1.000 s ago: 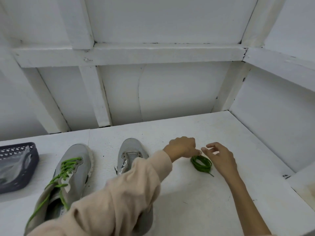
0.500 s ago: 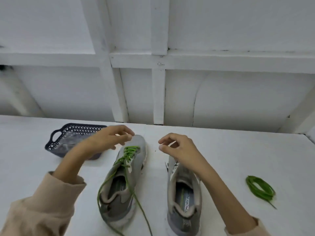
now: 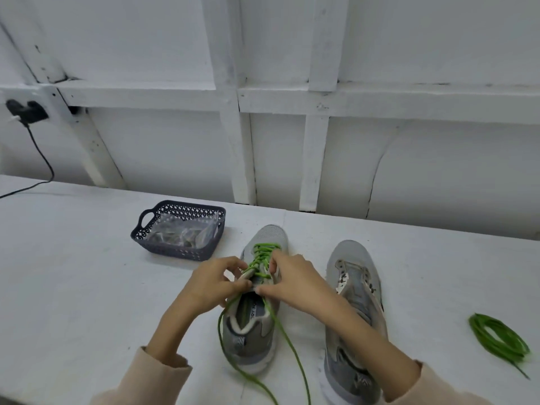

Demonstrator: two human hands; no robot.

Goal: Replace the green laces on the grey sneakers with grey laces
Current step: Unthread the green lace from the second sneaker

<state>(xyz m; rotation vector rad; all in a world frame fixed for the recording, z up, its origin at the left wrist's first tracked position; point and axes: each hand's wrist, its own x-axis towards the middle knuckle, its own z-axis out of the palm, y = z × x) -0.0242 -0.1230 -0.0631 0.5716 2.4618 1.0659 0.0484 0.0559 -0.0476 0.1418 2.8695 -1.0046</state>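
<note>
In hand: unlacing the second sneaker (image 3: 248,334) (its partner (image 3: 355,276) beside it stands bare, its lace a coil (image 3: 499,337) at the right of the desk (image 3: 73,273)). Both grips are clamped on the green lace (image 3: 261,254) at the top eyelets, left hand (image 3: 213,285) and right hand (image 3: 292,277) pinching either side. Next, I judge, each crossing needs loosening row by row toward the toe; grey laces probably wait in the basket (image 3: 175,252).

Left hand (image 3: 212,285), right hand (image 3: 293,279), both curled
</note>
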